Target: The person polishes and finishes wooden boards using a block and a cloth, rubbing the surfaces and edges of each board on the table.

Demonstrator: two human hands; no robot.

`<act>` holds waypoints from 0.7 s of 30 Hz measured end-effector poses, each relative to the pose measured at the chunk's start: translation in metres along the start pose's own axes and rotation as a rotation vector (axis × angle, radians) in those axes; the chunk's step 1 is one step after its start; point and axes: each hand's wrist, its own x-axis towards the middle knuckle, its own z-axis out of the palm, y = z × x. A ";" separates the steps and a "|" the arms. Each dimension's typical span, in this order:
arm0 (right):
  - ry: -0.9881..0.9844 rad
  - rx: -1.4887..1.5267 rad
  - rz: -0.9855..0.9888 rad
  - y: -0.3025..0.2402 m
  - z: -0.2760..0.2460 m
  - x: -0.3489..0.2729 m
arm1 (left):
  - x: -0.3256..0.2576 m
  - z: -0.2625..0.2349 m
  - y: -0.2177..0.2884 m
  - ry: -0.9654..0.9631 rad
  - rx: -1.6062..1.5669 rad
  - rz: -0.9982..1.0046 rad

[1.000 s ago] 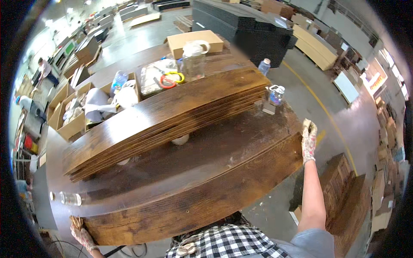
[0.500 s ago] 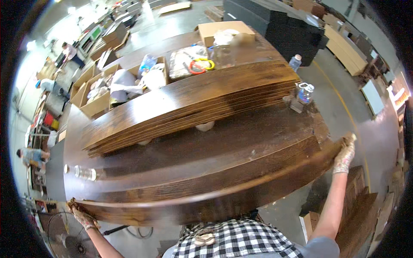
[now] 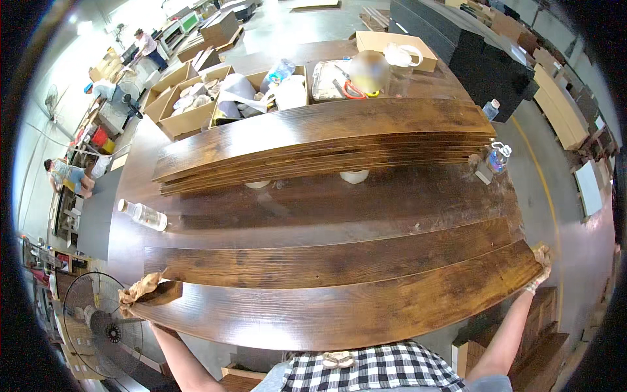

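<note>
A long dark-brown wooden board (image 3: 339, 317) spans the table's near edge, its wood-grained face up. At its left end is my left hand (image 3: 129, 306), closed on the board with a crumpled brown rag (image 3: 145, 285); most of its fingers are hidden. My right hand (image 3: 541, 269), in a stained patterned glove, grips the right end. Directly beyond lies a second brown board (image 3: 326, 262), partly overlapped by the first. Farther back, several similar boards form a stack (image 3: 326, 134), raised on small white supports (image 3: 354, 176).
A clear bottle (image 3: 149, 216) lies at the table's left; another bottle (image 3: 498, 158) stands by the stack's right end. Behind are open cardboard boxes (image 3: 189, 104) and red-handled scissors (image 3: 353, 90). A floor fan (image 3: 108, 320) stands at lower left. Other people (image 3: 65, 176) work at far left.
The held board has turned from a steep tilt to face up, beside the second board. My left hand has risen slightly, and my right hand has come lower. The view has shifted.
</note>
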 end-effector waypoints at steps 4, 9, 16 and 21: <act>0.210 -0.129 -0.030 0.017 0.050 -0.034 | -0.023 0.003 -0.002 0.025 -0.013 -0.017; -0.980 0.009 0.222 0.027 0.069 -0.017 | 0.009 0.003 0.005 0.035 -0.042 -0.037; -0.483 -0.195 -0.164 0.053 0.087 0.021 | 0.104 -0.012 -0.025 -0.004 -0.073 0.291; -0.123 -0.326 -0.179 0.061 0.101 0.001 | 0.090 -0.016 -0.009 0.091 -0.046 0.350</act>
